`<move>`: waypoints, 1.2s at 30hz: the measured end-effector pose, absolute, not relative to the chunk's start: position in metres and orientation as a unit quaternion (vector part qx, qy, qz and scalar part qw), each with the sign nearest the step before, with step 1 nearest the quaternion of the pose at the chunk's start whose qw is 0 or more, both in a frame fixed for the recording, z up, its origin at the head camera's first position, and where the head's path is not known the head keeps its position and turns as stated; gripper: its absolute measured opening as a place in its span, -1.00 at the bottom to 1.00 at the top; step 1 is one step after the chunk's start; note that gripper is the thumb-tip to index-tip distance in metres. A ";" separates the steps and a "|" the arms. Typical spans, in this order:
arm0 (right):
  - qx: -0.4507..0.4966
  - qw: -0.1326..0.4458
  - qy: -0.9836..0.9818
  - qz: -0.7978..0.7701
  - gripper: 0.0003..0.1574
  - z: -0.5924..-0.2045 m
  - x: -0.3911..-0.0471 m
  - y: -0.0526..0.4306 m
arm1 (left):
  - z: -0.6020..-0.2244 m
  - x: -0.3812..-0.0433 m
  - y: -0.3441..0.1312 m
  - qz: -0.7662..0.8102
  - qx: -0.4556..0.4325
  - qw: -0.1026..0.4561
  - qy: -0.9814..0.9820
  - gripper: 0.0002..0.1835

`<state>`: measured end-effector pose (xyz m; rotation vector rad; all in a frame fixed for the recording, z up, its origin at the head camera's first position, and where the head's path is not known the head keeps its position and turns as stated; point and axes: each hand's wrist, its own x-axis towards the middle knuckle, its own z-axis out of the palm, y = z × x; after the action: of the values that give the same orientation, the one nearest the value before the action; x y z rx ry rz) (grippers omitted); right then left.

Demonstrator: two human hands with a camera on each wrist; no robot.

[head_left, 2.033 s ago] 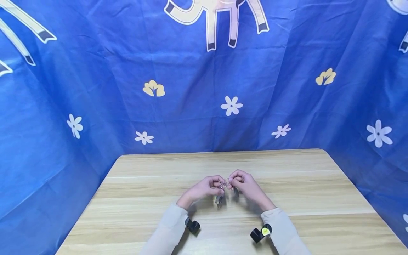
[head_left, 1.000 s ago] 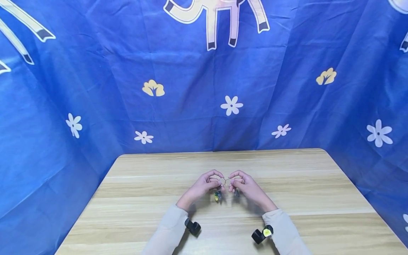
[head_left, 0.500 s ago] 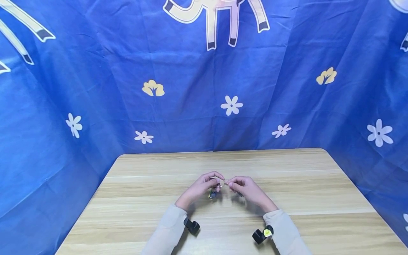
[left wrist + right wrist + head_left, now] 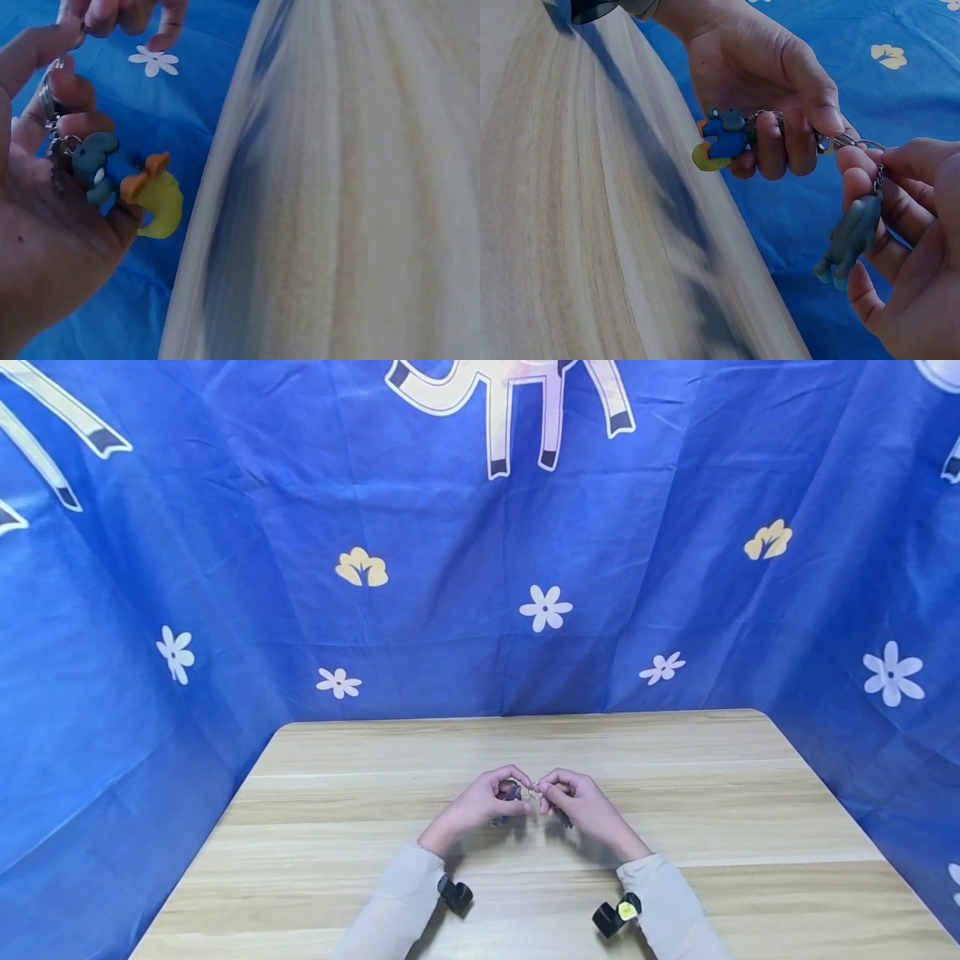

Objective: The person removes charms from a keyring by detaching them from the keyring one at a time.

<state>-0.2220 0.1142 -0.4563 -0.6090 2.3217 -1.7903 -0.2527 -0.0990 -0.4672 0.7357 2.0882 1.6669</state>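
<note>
My left hand (image 4: 476, 803) and right hand (image 4: 585, 806) meet above the table, working on a metal key ring (image 4: 870, 144) between their fingertips. From the left hand's side, a keychain figurine (image 4: 731, 142) with a grey head, blue body, orange limbs and a yellow crescent lies by the curled fingers; the left wrist view shows it against the palm. The left thumb and fingers hold the ring and its metal links (image 4: 52, 112). My right thumb and index finger pinch the ring's other side. A grey figurine (image 4: 853, 232) with light-blue feet hangs on a short chain below them.
A light wood-grain table (image 4: 360, 877) lies under both hands. Behind and beside it hangs a blue cloth (image 4: 450, 652) printed with flowers and animals. Black wrist cameras (image 4: 456, 896) sit on both sleeves.
The hands have come closer together again, and the ring has shifted between their fingertips. The left figurine, hanging below the hand a second ago, now lies nearer the palm. The right figurine shows more.
</note>
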 end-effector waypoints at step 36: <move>-0.171 0.081 0.758 -0.624 -0.70 -0.458 -0.221 0.112 | -0.466 -0.251 -0.100 0.580 0.233 0.152 0.766 -0.68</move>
<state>-0.2207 0.1120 -0.4579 -0.5117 2.2670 -1.8639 -0.2505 -0.1005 -0.4656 0.6683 2.1980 1.6649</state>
